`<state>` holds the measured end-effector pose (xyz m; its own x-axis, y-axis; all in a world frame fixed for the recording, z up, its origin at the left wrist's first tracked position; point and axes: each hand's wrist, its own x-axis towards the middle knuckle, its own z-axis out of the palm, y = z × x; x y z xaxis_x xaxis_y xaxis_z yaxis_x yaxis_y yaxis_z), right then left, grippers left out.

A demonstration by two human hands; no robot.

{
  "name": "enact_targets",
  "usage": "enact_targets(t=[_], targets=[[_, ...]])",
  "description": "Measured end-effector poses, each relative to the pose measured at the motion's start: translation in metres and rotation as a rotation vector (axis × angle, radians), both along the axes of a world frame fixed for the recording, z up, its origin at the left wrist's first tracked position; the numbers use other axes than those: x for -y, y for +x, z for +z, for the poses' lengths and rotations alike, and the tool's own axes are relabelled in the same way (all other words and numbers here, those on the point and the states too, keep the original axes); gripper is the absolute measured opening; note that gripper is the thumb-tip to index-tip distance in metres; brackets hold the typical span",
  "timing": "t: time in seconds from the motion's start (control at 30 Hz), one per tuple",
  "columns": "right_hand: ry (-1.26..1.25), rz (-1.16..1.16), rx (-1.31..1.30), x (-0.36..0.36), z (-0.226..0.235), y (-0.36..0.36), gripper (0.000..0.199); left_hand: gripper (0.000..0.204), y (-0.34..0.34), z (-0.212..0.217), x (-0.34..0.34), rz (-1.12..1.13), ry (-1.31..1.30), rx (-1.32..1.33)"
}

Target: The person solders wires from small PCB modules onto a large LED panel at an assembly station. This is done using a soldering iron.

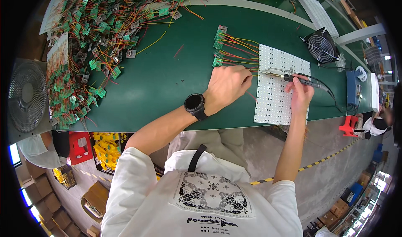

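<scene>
My right hand [299, 89] grips the dark handle of a soldering iron [293, 78], its metal tip pointing left over a white perforated panel [274, 107]. A thin metal guide runs along the iron. My left hand [228, 86], with a black watch on the wrist, is closed at the panel's left edge; its fingertips hide whatever they pinch. Just beyond it, small green circuit boards [218, 44] lie in a column. Red and yellow wires [240, 45] stretch from them to the panel's left edge, some passing close to my left fingers.
A big heap of wired green boards [96, 27] covers the table's far left. A grey fan [27, 92] stands at the left end, a small black fan [321, 46] behind the panel. Right of it are a blue box [353, 88] and a solder-like spool [361, 73].
</scene>
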<state>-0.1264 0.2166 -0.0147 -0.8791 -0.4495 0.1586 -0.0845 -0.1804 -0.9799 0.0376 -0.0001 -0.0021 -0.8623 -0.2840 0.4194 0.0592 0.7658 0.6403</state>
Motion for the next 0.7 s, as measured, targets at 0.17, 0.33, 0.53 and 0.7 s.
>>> enact_targets(t=[0.17,0.33,0.53,0.7], targets=[[0.009,0.006,0.009,0.0007,0.0006,0.0003,0.017,0.005,0.0005,-0.0019,0.0003,0.021,0.014,-0.026],[0.019,0.009,-0.003,0.0008,0.0012,0.0023,0.018,0.005,0.0006,-0.0021,-0.0009,0.048,0.026,-0.022],[0.031,0.023,-0.017,0.0004,0.0013,0.0017,0.018,0.005,0.0001,-0.0036,0.0000,0.041,0.027,-0.009],[0.044,0.014,-0.017,0.0019,0.0037,0.0031,0.017,0.005,-0.0006,-0.0045,0.0004,0.039,0.029,-0.008]])
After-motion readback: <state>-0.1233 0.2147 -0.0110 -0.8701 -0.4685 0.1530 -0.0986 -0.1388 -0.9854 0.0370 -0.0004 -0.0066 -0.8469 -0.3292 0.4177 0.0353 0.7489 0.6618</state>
